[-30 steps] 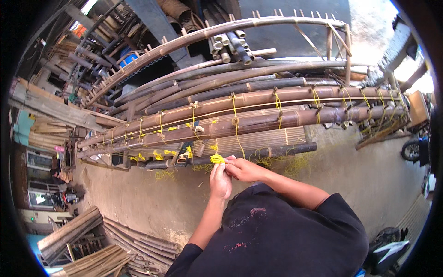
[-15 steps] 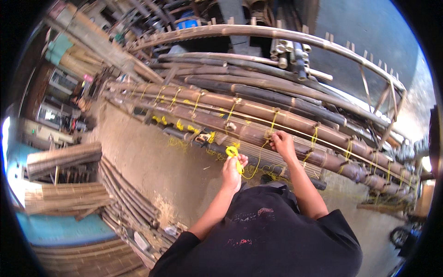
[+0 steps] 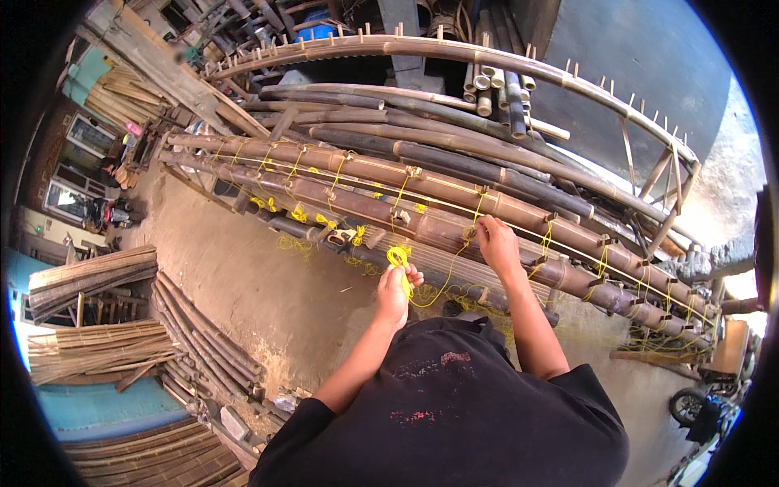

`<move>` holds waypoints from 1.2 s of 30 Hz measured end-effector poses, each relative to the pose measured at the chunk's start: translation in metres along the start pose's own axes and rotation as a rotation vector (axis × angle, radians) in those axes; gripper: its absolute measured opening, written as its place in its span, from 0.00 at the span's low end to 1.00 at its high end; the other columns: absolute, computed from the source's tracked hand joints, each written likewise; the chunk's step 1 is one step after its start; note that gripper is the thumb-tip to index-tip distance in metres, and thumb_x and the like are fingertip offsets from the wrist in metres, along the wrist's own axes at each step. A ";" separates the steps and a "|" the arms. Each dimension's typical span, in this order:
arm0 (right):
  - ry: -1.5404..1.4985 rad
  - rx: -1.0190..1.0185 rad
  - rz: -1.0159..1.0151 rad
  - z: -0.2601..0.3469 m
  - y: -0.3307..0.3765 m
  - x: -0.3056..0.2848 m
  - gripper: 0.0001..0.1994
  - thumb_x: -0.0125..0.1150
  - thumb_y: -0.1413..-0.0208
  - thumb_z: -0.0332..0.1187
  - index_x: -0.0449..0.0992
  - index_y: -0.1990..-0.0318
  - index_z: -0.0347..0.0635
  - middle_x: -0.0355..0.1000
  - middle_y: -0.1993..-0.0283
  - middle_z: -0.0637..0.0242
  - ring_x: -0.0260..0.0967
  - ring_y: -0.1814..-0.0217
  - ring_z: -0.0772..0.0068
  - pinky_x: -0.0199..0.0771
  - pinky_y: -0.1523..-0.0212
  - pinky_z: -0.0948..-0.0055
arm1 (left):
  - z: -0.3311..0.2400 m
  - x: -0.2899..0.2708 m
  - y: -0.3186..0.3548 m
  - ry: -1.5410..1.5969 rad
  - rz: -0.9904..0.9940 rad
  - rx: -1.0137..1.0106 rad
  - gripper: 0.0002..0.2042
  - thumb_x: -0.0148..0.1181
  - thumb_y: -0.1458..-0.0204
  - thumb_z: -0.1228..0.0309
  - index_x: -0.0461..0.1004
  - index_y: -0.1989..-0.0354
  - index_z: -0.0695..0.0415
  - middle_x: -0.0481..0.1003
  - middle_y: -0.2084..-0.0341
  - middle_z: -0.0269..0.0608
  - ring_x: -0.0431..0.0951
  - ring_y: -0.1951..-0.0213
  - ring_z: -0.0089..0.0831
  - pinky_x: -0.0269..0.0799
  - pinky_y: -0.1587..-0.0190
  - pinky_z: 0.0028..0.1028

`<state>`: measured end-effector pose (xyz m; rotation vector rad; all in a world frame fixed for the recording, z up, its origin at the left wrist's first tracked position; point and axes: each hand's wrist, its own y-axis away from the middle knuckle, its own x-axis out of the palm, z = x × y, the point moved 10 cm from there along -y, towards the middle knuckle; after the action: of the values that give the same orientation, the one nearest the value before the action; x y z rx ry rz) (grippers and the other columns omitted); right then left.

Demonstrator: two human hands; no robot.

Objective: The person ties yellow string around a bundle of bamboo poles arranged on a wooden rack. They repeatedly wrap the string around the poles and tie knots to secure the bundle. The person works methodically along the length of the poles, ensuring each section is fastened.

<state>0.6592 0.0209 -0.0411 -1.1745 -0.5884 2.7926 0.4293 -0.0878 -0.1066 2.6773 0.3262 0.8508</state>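
My left hand [image 3: 393, 299] is closed around a looped bundle of yellow cord [image 3: 398, 257]; its coils stick up above the thumb. From there a loose strand sags and rises to a peg on the near brown bamboo pole [image 3: 438, 232]. My right hand [image 3: 497, 246] is pinched beside that peg, apparently on the cord, though its fingertips are partly hidden. Another strand spans from the peg up to the far bamboo pole [image 3: 442, 188], which lies parallel. Similar yellow ties cross between the two pegged poles along their length.
Below the near pole are thin slats [image 3: 438, 266], a dark pole with hanging yellow tangles, and a small tool [image 3: 339, 238]. More bamboo poles [image 3: 519, 150] lie behind, under a curved pegged rail [image 3: 454, 47]. Stacked bamboo [image 3: 203, 325] stands left; a motorbike wheel [image 3: 687, 407] shows right.
The view has shifted a little, moving the scene leftward. My right hand has lifted slightly away from the peg, uncovering it. The left hand keeps its hold on the cord bundle.
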 end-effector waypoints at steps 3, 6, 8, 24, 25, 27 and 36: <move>0.017 0.003 0.065 0.011 0.000 0.002 0.05 0.57 0.44 0.31 0.71 0.63 0.41 0.73 0.67 0.50 0.71 0.68 0.42 0.71 0.70 0.51 | 0.003 -0.004 0.001 -0.023 0.024 -0.024 0.08 0.44 0.38 0.69 0.68 0.65 0.58 0.72 0.66 0.40 0.76 0.62 0.32 0.74 0.53 0.35; 0.095 -0.032 0.038 0.017 0.011 0.006 0.06 0.57 0.43 0.31 0.68 0.63 0.41 0.71 0.67 0.51 0.70 0.69 0.41 0.70 0.70 0.51 | 0.007 -0.006 -0.001 -0.120 0.051 -0.031 0.09 0.44 0.38 0.69 0.69 0.62 0.61 0.73 0.66 0.42 0.76 0.63 0.32 0.75 0.55 0.32; 0.126 -0.008 0.008 0.026 0.016 0.000 0.06 0.57 0.43 0.30 0.67 0.65 0.40 0.69 0.69 0.49 0.69 0.71 0.41 0.69 0.72 0.51 | 0.014 -0.004 -0.003 -0.135 0.069 -0.075 0.11 0.43 0.36 0.67 0.69 0.58 0.62 0.74 0.62 0.44 0.77 0.58 0.32 0.74 0.53 0.31; -0.395 0.156 0.148 0.122 0.067 0.073 0.05 0.55 0.41 0.27 0.68 0.60 0.36 0.75 0.74 0.60 0.71 0.75 0.73 0.71 0.72 0.72 | 0.008 -0.003 -0.010 0.184 0.059 -0.176 0.07 0.48 0.39 0.69 0.70 0.61 0.59 0.70 0.64 0.35 0.67 0.56 0.25 0.60 0.49 0.28; -0.609 0.303 0.095 0.104 0.067 0.078 0.06 0.55 0.41 0.26 0.67 0.58 0.38 0.74 0.73 0.61 0.71 0.75 0.73 0.71 0.71 0.73 | 0.005 0.000 -0.013 0.254 0.123 -0.141 0.07 0.47 0.39 0.69 0.69 0.61 0.59 0.70 0.64 0.36 0.67 0.56 0.25 0.60 0.49 0.28; -1.034 0.600 -0.011 0.075 0.071 0.092 0.09 0.54 0.41 0.25 0.65 0.54 0.40 0.73 0.71 0.62 0.70 0.74 0.72 0.71 0.70 0.74 | -0.004 0.005 -0.015 0.393 0.251 -0.067 0.08 0.45 0.38 0.69 0.68 0.60 0.59 0.70 0.65 0.36 0.68 0.57 0.26 0.61 0.50 0.28; -0.545 0.125 0.581 0.223 0.034 0.056 0.31 0.54 0.42 0.26 0.51 0.32 0.40 0.75 0.69 0.66 0.73 0.74 0.66 0.71 0.78 0.72 | -0.059 0.024 0.014 -0.967 0.443 0.547 0.12 0.49 0.40 0.67 0.67 0.54 0.61 0.74 0.70 0.48 0.74 0.68 0.40 0.70 0.63 0.38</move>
<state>0.4670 -0.0718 0.0503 -0.6159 -0.0759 3.6095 0.4153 -0.0801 -0.0438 3.3162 -0.3258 -0.6027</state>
